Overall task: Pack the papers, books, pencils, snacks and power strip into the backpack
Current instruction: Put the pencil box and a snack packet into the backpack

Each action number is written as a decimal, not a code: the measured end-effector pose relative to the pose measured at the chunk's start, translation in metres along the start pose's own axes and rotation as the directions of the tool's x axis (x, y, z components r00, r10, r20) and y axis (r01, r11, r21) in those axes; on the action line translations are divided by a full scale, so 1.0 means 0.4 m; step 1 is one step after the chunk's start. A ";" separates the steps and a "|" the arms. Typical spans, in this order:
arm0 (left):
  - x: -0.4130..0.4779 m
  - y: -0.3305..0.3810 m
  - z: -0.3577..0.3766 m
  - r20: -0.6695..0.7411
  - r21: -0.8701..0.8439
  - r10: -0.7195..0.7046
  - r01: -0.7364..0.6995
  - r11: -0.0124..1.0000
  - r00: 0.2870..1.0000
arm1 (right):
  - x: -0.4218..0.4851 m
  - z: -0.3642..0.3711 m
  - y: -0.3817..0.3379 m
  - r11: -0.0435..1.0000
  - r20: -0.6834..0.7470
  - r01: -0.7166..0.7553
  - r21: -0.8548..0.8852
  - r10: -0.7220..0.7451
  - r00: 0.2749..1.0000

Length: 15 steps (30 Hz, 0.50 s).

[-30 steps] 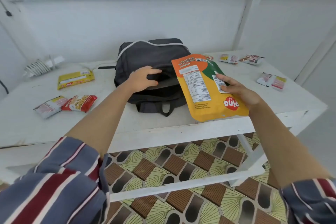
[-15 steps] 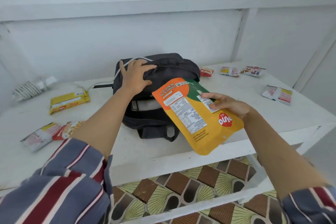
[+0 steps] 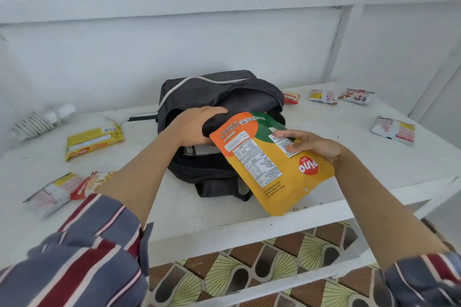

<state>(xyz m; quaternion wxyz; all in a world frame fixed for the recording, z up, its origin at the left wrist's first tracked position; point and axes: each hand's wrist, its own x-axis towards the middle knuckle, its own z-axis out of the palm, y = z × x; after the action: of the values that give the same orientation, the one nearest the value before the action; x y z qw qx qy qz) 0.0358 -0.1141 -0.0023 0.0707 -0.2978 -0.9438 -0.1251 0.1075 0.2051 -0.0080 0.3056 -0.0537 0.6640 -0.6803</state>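
White-painted table point(image 3: 374, 167) against a white plank wall point(image 3: 149, 45), with a dark grey fabric backpack point(image 3: 219, 97) lying mid-table, mouth facing the person. Left hand point(image 3: 197, 124) is gripping the mouth's upper lip, fingers curled over the fabric and lifting it open. Right hand point(image 3: 314, 144) is pinching a large glossy orange-yellow-green snack pouch point(image 3: 269, 167) near its right edge: fingers lying on top, thumb hidden underneath. The pouch is hanging tilted at the backpack's front-right, its long axis running diagonally into the mouth. Its orange-green end is sitting at the opening just beside the left hand, its yellow end trailing toward the person. It's looking flat and flexible, printed nutrition label facing up. My read: the right hand is doing the driving, and the next push is going straight along that axis.
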 end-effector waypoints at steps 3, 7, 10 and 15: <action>-0.007 -0.005 -0.003 0.009 0.014 0.022 -0.022 1.000 1.000 | 0.002 0.003 -0.003 1.000 -0.021 0.002 0.013 -0.001 1.000; -0.004 0.006 -0.025 -0.064 -0.017 0.038 -0.039 0.999 0.997 | 0.006 0.005 -0.009 1.000 -0.004 -0.006 0.001 0.006 1.000; 0.000 0.006 -0.042 -0.145 -0.136 0.019 -0.039 0.990 0.989 | 0.012 0.007 -0.015 1.000 0.008 -0.015 -0.007 0.015 1.000; 0.034 -0.010 -0.069 -0.079 -0.278 -0.090 0.064 0.958 0.993 | 0.025 0.022 -0.032 0.999 0.037 -0.004 -0.045 0.006 0.999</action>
<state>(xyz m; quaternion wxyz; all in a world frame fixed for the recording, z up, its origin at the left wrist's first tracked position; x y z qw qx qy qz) 0.0239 -0.1176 0.0264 0.0666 -0.2617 -0.9240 -0.2709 0.0994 0.1916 0.0017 0.3182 -0.0713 0.6736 -0.6633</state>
